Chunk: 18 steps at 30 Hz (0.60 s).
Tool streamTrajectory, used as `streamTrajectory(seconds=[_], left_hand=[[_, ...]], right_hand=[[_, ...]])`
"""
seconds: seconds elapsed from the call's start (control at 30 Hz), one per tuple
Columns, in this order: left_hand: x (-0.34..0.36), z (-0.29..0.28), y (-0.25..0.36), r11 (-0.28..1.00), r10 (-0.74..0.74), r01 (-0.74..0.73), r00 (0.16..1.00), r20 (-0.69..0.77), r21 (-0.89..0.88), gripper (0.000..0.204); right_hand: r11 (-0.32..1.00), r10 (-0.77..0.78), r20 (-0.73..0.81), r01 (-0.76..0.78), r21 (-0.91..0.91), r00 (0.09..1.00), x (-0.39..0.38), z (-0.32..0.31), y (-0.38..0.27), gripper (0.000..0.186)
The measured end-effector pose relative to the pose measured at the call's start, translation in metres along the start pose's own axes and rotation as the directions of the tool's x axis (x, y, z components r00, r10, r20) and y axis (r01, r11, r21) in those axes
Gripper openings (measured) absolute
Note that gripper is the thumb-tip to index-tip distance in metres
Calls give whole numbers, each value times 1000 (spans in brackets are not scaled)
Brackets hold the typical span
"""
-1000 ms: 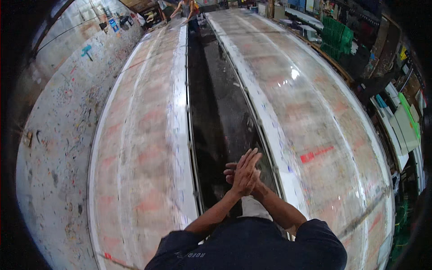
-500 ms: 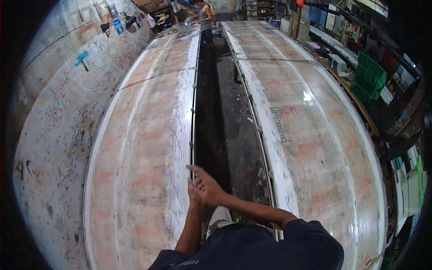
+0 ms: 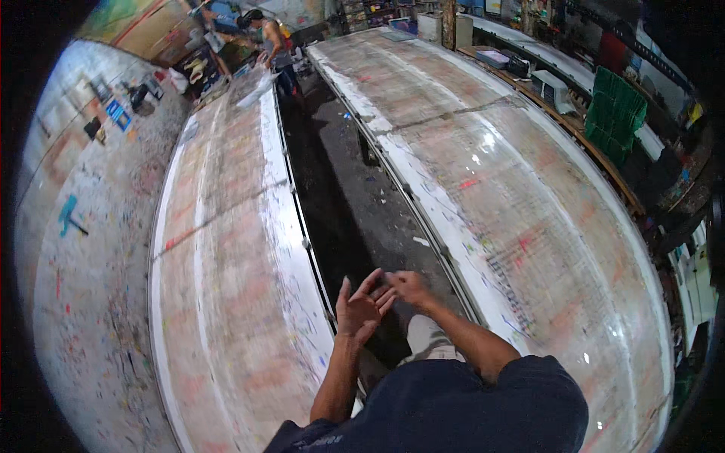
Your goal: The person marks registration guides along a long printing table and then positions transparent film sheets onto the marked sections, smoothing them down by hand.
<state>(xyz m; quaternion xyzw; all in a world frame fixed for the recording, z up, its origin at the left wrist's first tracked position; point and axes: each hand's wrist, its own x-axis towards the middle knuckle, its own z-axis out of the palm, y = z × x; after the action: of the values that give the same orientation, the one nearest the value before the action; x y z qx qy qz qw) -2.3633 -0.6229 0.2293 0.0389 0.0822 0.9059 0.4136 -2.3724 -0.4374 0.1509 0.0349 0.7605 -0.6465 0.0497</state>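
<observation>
My left hand [image 3: 362, 308] is raised over the dark gap between two long tables, palm up, its thumb and fingers spread. No object shows on its palm. Just to its right, my right hand [image 3: 410, 288] has its fingers curled in, close to the left fingertips. Whether the two hands touch, I cannot tell, and anything inside the curled fingers is hidden. The left table [image 3: 234, 302] and the right table [image 3: 521, 204] have stained, glossy brownish tops with white, paint-flecked borders.
A narrow dark aisle [image 3: 340, 151] runs between the tables. Another person [image 3: 276, 57] stands at its far end beside the left table. A paint-spotted wall [image 3: 91, 287] with a teal tool [image 3: 69, 215] lies left. A green corrugated piece [image 3: 615, 113] stands beyond the right table.
My hands were together with fingers overlapping; now they are apart, the left palm opened upward and the right fingers curled. The view has turned, and the far person shows more fully.
</observation>
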Motion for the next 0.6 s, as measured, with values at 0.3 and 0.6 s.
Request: streamTrajectory(seconds=[0.3, 0.6], left_hand=[[229, -127, 195, 952, 301, -306, 928, -221, 11, 50], [320, -202, 481, 805, 592, -519, 660, -462, 289, 59]], right_hand=[[520, 207, 266, -336, 785, 942, 315, 28, -66, 45], [876, -47, 619, -266, 403, 784, 599, 58, -203, 29]])
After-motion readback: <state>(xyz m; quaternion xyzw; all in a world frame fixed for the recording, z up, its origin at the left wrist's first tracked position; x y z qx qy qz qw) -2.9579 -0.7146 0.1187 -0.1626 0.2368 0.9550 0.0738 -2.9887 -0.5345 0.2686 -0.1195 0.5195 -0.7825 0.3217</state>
